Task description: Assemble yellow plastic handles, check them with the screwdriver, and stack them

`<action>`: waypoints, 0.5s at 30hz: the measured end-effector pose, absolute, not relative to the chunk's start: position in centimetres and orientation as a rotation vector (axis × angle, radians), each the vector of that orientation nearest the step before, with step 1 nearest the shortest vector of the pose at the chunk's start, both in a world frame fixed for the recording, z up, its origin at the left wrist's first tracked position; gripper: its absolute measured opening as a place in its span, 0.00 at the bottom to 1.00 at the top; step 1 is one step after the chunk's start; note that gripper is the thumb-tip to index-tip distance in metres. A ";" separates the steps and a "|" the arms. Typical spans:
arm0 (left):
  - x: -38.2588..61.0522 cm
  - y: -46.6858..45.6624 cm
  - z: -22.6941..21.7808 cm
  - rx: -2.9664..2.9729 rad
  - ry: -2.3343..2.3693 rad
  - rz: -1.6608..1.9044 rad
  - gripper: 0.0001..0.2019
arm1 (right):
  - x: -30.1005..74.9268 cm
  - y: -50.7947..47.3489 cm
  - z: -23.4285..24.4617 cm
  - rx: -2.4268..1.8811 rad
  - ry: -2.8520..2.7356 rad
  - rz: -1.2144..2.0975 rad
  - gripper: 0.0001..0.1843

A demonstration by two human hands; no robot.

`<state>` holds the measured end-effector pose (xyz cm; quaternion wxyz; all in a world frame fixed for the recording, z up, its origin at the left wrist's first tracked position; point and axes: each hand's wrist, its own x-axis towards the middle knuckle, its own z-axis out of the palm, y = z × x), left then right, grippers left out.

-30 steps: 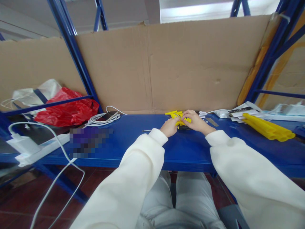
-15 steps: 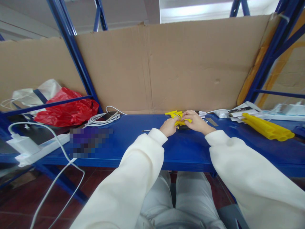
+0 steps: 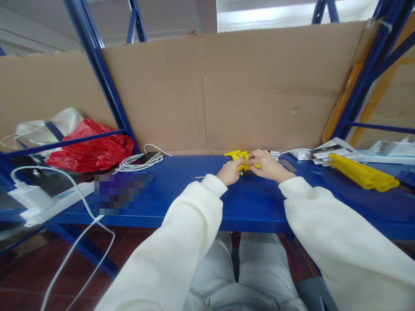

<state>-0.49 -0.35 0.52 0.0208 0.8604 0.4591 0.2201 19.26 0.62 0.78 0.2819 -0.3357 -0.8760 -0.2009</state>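
Much of the work is hard to read from the head view. The small yellow pieces (image 3: 241, 160) sit far out on the blue shelf (image 3: 181, 185), close to the cardboard backing (image 3: 227, 90), and the two hands cover most of them. The left hand (image 3: 229, 172) has its fingers curled in toward the yellow pieces, knuckles toward the camera, so its fingertips are hidden. It seems to pinch the near edge of the pieces, though the contact itself is too small to make out. The right hand (image 3: 266, 164) lies over the pieces from the right, fingers bent and closed down on them, with only a yellow sliver showing beneath its fingertips.

What shows of the yellow pieces is a flat T-shaped end sticking out to the left beyond the hands. Its long axis runs roughly left to right along the shelf, the free end pointing left and slightly away. How many pieces there are, and how they join, cannot be told.

A thin metal rod (image 3: 200, 177) lies on the shelf just left of the left hand; its far end is hidden behind the wrist. To the right, well apart, a bundle of yellow tubes (image 3: 363, 175) lies slanted. Both white sleeves (image 3: 340, 242) run out of the bottom of the picture.
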 end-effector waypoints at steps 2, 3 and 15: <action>-0.5 -0.2 0.4 2.671 1.426 0.686 0.24 | 19.3 0.5 0.9 -0.901 -2.364 -0.561 0.15; -0.5 -0.2 0.3 2.672 1.423 0.693 0.24 | 19.3 0.4 1.0 -0.903 -2.368 -0.564 0.15; -0.6 0.2 0.7 2.676 1.403 0.743 0.21 | 19.3 2.0 0.1 -1.188 -1.954 0.203 0.11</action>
